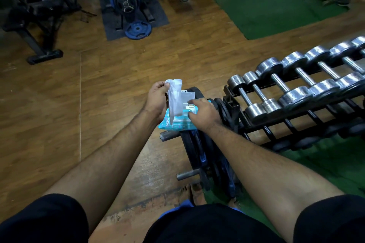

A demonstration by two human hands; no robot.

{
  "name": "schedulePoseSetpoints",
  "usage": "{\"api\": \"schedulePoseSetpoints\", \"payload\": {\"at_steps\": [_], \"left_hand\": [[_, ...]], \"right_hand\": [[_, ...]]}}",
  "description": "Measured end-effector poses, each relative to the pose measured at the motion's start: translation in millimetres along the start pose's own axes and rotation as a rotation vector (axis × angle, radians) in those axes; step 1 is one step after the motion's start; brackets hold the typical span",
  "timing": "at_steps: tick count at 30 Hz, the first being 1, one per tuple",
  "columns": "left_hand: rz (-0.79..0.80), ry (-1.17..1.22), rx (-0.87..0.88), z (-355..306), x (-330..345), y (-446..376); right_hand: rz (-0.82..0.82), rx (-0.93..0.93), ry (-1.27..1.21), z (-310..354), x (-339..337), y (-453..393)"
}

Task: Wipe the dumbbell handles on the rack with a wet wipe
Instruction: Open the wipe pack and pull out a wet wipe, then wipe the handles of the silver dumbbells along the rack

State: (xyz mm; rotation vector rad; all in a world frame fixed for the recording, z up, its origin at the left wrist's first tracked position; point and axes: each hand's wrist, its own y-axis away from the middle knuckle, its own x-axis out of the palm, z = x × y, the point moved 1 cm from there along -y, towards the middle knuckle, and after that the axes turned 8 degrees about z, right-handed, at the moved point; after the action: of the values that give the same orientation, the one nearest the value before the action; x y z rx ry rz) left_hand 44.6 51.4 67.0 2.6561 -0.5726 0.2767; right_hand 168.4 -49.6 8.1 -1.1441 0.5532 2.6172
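White wet wipe [174, 97] is pinched in the left hand [157, 97], half out of the blue pack [175, 123]; the right hand [204, 113] presses that pack down, grip flat. Looks like still the fetching step: next, free the wipe and reach right to the dumbbell handles [279, 83] on the rack [232, 102].

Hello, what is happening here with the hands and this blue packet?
A person is taking a wet wipe out of a blue wipes pack that rests on stacked weight plates. The left hand pinches the wipe, while the right hand steadies the pack, whose lid is open. The dumbbells on the rack are not yet touched.
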Motion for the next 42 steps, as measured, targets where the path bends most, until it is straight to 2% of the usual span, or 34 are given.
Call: {"api": "schedulePoseSetpoints", "payload": {"at_steps": [3,6,11,16,19,23,26,30,37,42], "left_hand": [[0.025,0.0,-0.027,-3.0,3.1,5.8],[0.015,0.006,-0.049,-6.1,9.1,14.3],[-0.024,-0.047,-0.084,1.8,17.5,28.8],[0.065,-0.195,-0.182,27.4,43.1,56.5],[0.04,-0.199,-0.202,45.6,61.1,72.3],[-0.015,-0.097,-0.174,60.8,83.1,88.7],[0.008,-0.013,-0.197,70.2,100.4,103.8],[0.031,0.072,-0.253,75.3,116.2,121.1],[0.152,-0.221,-0.262,103.6,130.8,153.7],[0.171,-0.24,-0.276,122.9,153.3,181.9]], "right_hand": [[0.101,-0.045,-0.402,9.7,-4.5,0.9],[0.155,-0.053,-0.66,14.3,-9.0,1.1],[0.112,-0.047,-0.786,4.1,-27.5,17.3],[0.102,-0.031,-0.909,-18.0,-43.6,38.0],[0.089,-0.042,-0.984,-35.0,-48.6,53.3],[0.204,0.001,-0.975,-59.7,-55.3,74.8],[0.289,0.03,-0.988,-70.9,-60.6,94.7],[0.324,0.038,-0.957,-82.5,-70.7,116.9],[0.031,0.104,-0.894,-103.8,-76.1,161.2],[0.041,0.089,-0.859,-127.0,-87.7,194.0]]}}
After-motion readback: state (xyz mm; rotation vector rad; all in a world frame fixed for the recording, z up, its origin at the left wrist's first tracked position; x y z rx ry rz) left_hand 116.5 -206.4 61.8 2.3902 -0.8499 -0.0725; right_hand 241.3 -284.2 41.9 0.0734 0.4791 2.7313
